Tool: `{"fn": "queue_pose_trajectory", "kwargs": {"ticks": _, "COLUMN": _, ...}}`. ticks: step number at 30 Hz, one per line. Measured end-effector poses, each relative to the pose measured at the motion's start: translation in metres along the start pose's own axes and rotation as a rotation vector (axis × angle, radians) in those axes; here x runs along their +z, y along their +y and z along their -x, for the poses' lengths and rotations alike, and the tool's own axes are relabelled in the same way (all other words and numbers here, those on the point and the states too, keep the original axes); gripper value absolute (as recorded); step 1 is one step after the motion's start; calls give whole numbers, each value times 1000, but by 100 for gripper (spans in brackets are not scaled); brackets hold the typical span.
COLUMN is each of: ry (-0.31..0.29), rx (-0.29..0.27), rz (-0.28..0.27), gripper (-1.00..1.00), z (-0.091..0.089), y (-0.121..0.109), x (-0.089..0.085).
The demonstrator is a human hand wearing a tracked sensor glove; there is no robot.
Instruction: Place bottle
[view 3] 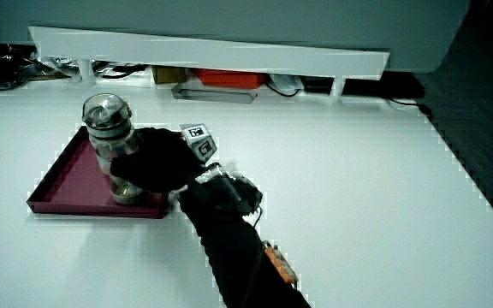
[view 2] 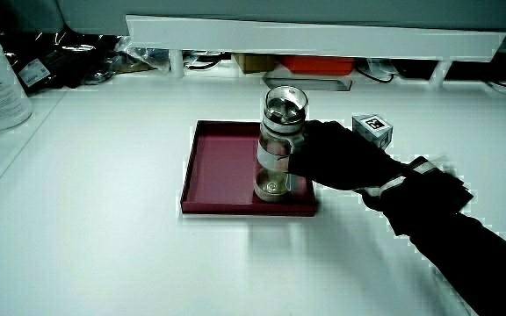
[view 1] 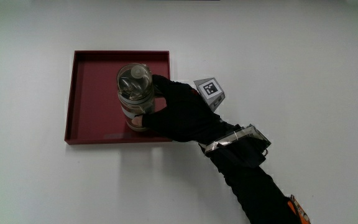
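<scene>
Upright bottle (view 1: 135, 93) in hand (view 1: 182, 114).

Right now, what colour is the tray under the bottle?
Dark red tray, clearest in the main view.

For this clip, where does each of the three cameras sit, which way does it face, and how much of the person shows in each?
Main view: overhead, looking straight down on the red tray, the bottle, the hand and its forearm.
Side view: person's side, facing the low partition; tray, bottle, hand, forearm.
Side view: same side, different angle; partition, bottle, hand, forearm.
All three share the hand gripping the bottle standing upright in the tray.
</scene>
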Motion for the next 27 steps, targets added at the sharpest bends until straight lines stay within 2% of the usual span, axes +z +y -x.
{"fn": "queue_pose_trajectory", "kwargs": {"ticks": 3, "ry": 16, "rx": -8, "rz": -10, "gripper": 0, "z": -7, "y": 1, "x": -1}}
{"fn": "queue_pose_trajectory", "kwargs": {"ticks": 9, "ry": -13, "rx": -84, "rz": -13, "gripper": 0, "z": -32, "y": 1, "x": -3}}
{"fn": "queue_pose_trajectory", "kwargs": {"ticks": 10, "ry": -5, "rx": -113, "rz": -16, "gripper": 0, "z": -34, "y": -1, "x": -4}}
{"fn": "queue_pose_trajectory", "kwargs": {"ticks": 12, "ry": 6, "rx": -132, "rz": -13, "gripper": 0, "z": -42, "y": -1, "x": -4}}
{"fn": "queue_pose_trajectory", "kwargs": {"ticks": 13, "ry": 10, "rx": -124, "rz": -15, "gripper": 0, "z": -45, "y": 0, "x": -5}}
{"fn": "queue_pose_trajectory", "kwargs": {"ticks": 15, "ry": 2, "rx": -157, "rz": -7, "gripper": 0, "z": -48, "y": -1, "x": -6}}
{"fn": "queue_pose_trajectory", "kwargs": {"ticks": 16, "ry": 20, "rx": -164, "rz": -12, "gripper": 0, "z": -51, "y": -1, "x": -6}}
{"fn": "queue_pose_trajectory", "kwargs": {"ticks": 19, "ry": 35, "rx": -165, "rz": -1, "gripper": 0, "z": -51, "y": 0, "x": -6}}
{"fn": "queue_pose_trajectory", "kwargs": {"ticks": 21, "ry": 17, "rx": -179, "rz": 1, "gripper": 0, "z": -52, "y": 0, "x": -7}}
{"fn": "queue_pose_trajectory", "kwargs": {"ticks": 25, "ry": 43, "rx": -179, "rz": 2, "gripper": 0, "z": -54, "y": -1, "x": -9}}
{"fn": "queue_pose_trajectory", "kwargs": {"ticks": 27, "ry": 36, "rx": -199, "rz": 9, "gripper": 0, "z": -54, "y": -1, "x": -10}}
